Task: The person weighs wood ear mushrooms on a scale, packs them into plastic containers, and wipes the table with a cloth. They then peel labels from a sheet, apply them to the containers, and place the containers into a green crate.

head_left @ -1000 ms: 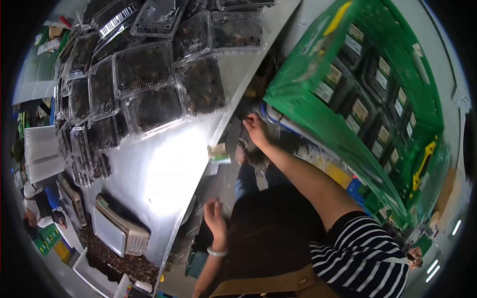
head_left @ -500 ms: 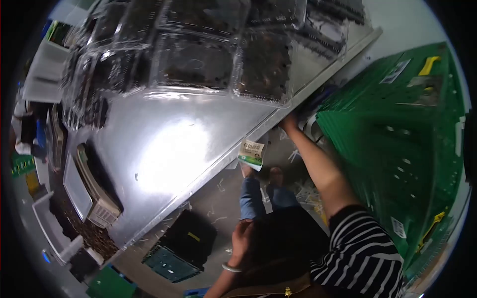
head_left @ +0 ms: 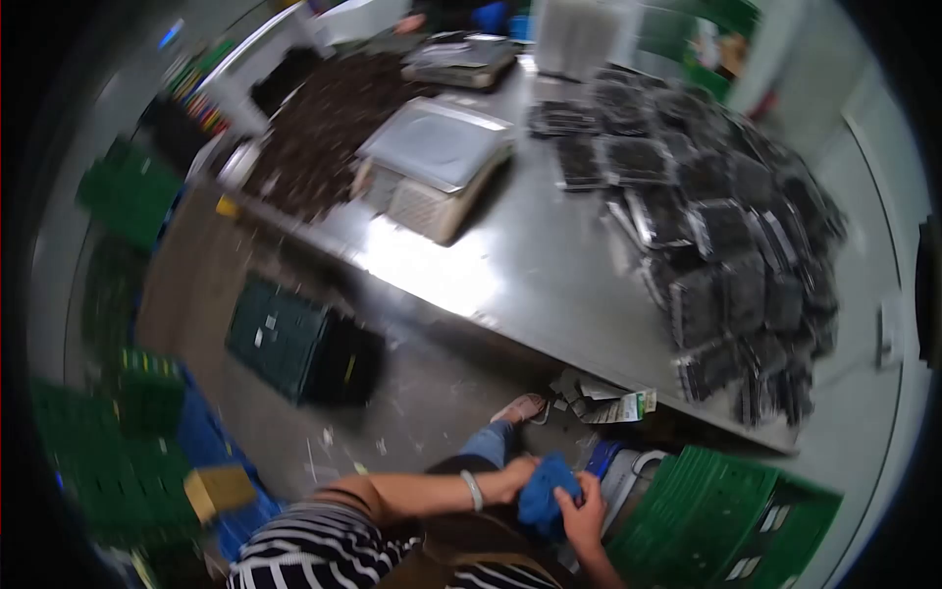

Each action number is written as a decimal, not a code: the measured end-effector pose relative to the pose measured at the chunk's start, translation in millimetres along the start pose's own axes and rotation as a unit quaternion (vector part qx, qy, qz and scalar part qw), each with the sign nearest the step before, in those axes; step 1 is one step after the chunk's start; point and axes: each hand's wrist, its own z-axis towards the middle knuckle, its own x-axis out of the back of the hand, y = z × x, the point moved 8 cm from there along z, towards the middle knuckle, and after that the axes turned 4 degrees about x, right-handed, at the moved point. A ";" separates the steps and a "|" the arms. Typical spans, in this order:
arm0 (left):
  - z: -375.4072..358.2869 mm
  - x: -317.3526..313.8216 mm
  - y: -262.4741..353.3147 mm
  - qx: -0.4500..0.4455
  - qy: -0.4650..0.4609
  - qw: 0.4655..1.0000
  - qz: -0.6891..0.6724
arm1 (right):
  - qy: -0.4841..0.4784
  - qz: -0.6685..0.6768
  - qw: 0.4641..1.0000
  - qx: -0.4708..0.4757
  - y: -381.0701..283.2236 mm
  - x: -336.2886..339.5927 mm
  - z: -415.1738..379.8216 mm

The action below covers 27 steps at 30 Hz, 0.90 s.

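Note:
A crumpled blue cloth (head_left: pixel 543 496) is held between my two hands, low in front of my body. My left hand (head_left: pixel 518 475), with a pale bracelet at its wrist, has its fingers closed on the cloth's left side. On the opposite side, my right hand (head_left: pixel 586 506) pinches the cloth between thumb and fingers. Folds of the blue material hide some of the left fingertips. Just right of the hands stands a stack of green crates (head_left: pixel 697 510), with a white and blue object (head_left: pixel 628 471) beside it.
A steel table (head_left: pixel 569 285) carries a scale (head_left: pixel 432 152), a second scale (head_left: pixel 461 61), a dark brown heap (head_left: pixel 329 123) and many filled clear plastic boxes (head_left: pixel 721 231). A dark green crate (head_left: pixel 280 339) stands on the floor. Another person's hand (head_left: pixel 410 23) shows at the far side.
My view has swung left. My right hand has come back from beside the table edge and meets my left hand; both now hold the blue cloth, which was not visible before.

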 end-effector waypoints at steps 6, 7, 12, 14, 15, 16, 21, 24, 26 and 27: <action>-103.8 -0.6 55.4 -0.098 -0.044 0.985 -0.134 | -0.231 0.363 0.894 -0.122 18.2 -105.6 3.9; -117.1 7.3 63.6 -0.148 -0.034 0.982 -0.115 | -0.232 0.382 0.880 -0.159 15.0 -118.8 1.8; -163.1 59.2 92.1 -0.391 0.035 0.919 0.042 | -0.195 0.469 0.827 -0.241 -25.3 -164.8 0.7; -179.2 81.8 113.6 -0.437 0.085 0.883 0.150 | -0.186 0.427 0.855 -0.228 -31.4 -182.5 6.3; -180.0 92.3 119.2 -0.409 0.087 0.892 0.171 | -0.178 0.423 0.869 -0.187 -41.4 -191.4 10.3; -191.3 98.1 129.3 -0.416 0.085 0.882 0.205 | -0.172 0.415 0.872 -0.195 -33.5 -205.9 11.5; -208.3 218.3 139.7 -0.306 0.157 0.886 0.310 | -0.097 0.369 0.889 -0.252 -59.4 -263.6 34.4; -231.1 307.6 167.4 -0.215 0.114 0.938 0.247 | -0.120 0.322 0.910 -0.233 -78.9 -319.8 48.9; -280.9 346.4 209.8 -0.239 0.161 0.913 0.287 | -0.145 0.255 0.920 -0.260 -85.4 -348.0 42.5; -292.8 377.8 229.7 -0.256 0.199 0.898 0.299 | -0.173 0.236 0.920 -0.260 -110.2 -362.7 50.1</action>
